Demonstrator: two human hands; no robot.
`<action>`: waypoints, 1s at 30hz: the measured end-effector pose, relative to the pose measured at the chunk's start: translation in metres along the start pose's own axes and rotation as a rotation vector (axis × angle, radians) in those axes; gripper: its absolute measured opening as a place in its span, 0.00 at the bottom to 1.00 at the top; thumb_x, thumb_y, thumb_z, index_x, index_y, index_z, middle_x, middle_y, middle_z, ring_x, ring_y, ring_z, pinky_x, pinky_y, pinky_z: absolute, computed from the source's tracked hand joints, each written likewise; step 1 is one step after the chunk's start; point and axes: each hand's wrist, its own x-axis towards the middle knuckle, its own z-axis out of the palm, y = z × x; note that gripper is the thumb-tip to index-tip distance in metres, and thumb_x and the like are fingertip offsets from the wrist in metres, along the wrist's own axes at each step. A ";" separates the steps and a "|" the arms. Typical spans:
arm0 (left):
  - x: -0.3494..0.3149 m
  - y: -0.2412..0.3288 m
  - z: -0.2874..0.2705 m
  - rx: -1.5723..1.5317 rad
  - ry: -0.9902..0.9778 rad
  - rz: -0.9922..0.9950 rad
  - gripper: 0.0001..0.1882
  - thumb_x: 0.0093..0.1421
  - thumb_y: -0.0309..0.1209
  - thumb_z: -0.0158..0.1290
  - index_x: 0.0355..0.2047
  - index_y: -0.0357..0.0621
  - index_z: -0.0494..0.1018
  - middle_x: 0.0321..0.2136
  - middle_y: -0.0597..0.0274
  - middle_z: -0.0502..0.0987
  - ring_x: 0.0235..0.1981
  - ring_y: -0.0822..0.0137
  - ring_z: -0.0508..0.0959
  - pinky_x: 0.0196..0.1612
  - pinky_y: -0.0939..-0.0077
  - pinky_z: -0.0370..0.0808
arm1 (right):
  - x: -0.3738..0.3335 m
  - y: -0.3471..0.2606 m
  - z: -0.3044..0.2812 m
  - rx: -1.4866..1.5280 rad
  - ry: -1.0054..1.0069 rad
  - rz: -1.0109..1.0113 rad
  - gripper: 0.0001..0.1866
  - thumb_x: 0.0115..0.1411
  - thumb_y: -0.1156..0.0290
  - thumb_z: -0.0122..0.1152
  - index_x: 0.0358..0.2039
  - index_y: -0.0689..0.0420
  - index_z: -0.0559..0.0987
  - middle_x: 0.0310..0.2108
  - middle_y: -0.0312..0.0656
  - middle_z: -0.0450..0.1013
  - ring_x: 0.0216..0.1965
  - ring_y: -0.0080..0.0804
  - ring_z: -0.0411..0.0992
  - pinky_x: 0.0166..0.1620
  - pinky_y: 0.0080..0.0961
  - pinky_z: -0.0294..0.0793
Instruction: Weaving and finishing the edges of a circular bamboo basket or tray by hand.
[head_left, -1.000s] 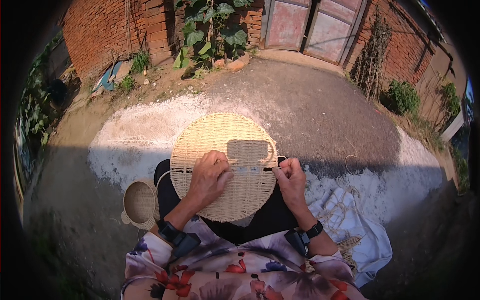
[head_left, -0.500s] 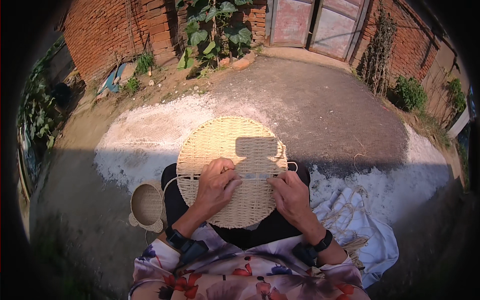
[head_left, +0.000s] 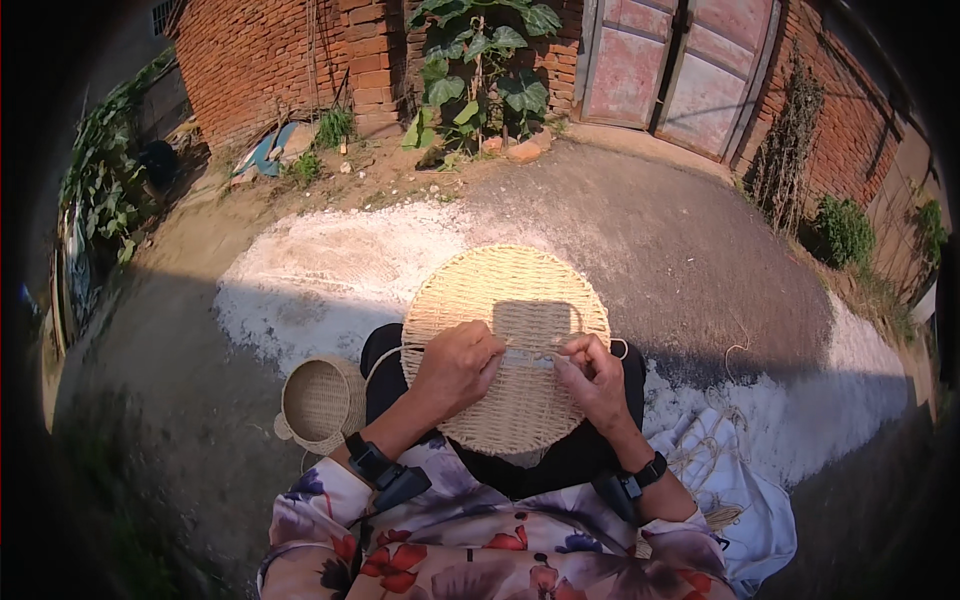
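Note:
A round, flat woven panel (head_left: 505, 420) of pale twisted cord lies across my lap, its far half sunlit. A strip of loose cord (head_left: 530, 346) runs across its middle, with a narrow gap in the weave just below. My left hand (head_left: 458, 370) rests on the panel's left half, fingers closed on the cord. On the right half, my right hand (head_left: 595, 380) pinches the cord between thumb and forefinger. Slack cord curves off the left edge, and a small loop sticks out at the right edge. My left fingertips are partly hidden behind the hand.
A small round woven basket (head_left: 322, 405) stands on the ground by my left knee. At my right lies a white sack (head_left: 745, 490) with tangled cord on it. White powdery patches (head_left: 340, 260) cover the paving. Farther off are a leafy plant (head_left: 480, 80), brick walls and a metal door (head_left: 680, 80).
The view has shifted, so the whole scene sits farther right and slightly lower. My hands stay at the panel's middle, and my right thumb and forefinger have risen a little with the cord.

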 end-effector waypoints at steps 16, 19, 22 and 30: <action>-0.001 -0.015 -0.006 -0.296 -0.239 -0.077 0.11 0.47 0.22 0.58 0.32 0.38 0.71 0.25 0.54 0.73 0.24 0.54 0.77 0.30 0.63 0.76 | 0.004 -0.001 0.002 -0.096 0.025 -0.108 0.04 0.58 0.78 0.64 0.32 0.59 0.76 0.19 0.28 0.67 0.20 0.11 0.61 0.25 0.14 0.63; 0.004 -0.004 -0.010 -0.344 -0.243 -0.160 0.12 0.48 0.24 0.61 0.34 0.38 0.73 0.25 0.54 0.73 0.24 0.55 0.77 0.32 0.64 0.76 | 0.005 -0.002 0.001 -0.099 -0.006 -0.096 0.03 0.58 0.80 0.61 0.32 0.61 0.76 0.21 0.31 0.69 0.21 0.13 0.63 0.25 0.16 0.64; -0.003 -0.008 -0.011 -0.229 -0.223 -0.193 0.11 0.50 0.27 0.63 0.33 0.40 0.75 0.27 0.57 0.73 0.28 0.59 0.78 0.35 0.67 0.75 | 0.006 -0.008 0.000 -0.155 0.022 -0.152 0.05 0.55 0.84 0.57 0.33 0.61 0.76 0.25 0.36 0.72 0.22 0.19 0.68 0.27 0.20 0.67; -0.014 -0.021 -0.035 -0.175 -0.147 -0.256 0.08 0.52 0.28 0.64 0.31 0.42 0.77 0.39 0.62 0.70 0.40 0.63 0.76 0.42 0.70 0.73 | 0.006 -0.008 0.004 -0.448 0.057 -0.391 0.13 0.50 0.87 0.53 0.35 0.60 0.78 0.28 0.44 0.69 0.27 0.40 0.74 0.31 0.32 0.74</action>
